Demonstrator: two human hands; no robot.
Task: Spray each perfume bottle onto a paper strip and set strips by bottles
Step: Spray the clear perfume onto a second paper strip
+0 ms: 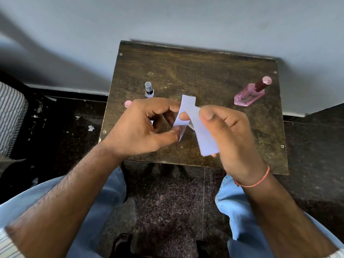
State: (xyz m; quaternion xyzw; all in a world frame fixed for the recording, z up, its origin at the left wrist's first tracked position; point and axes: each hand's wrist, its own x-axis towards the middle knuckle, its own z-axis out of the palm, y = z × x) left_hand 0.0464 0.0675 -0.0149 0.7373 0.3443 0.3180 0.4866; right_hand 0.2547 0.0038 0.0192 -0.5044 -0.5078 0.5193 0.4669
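Both hands hold white paper strips above a small dark wooden table (214, 79). My right hand (229, 135) pinches a long strip (202, 135) that runs from upper left to lower right. A second strip (179, 125) crosses behind the long one, gripped between thumb and fingers of my left hand (141, 127). A small blue bottle with a clear cap (149, 90) stands just beyond my left hand. At the table's right, a pink perfume bottle with a pink cap (250, 94) stands by itself. A pink round object (128, 103) peeks out left of my left hand.
The table stands against a pale wall. Paper scraps (90, 128) lie on the dark floor to the left. A striped cushion (11, 118) is at the far left. My knees in blue trousers are below the table edge.
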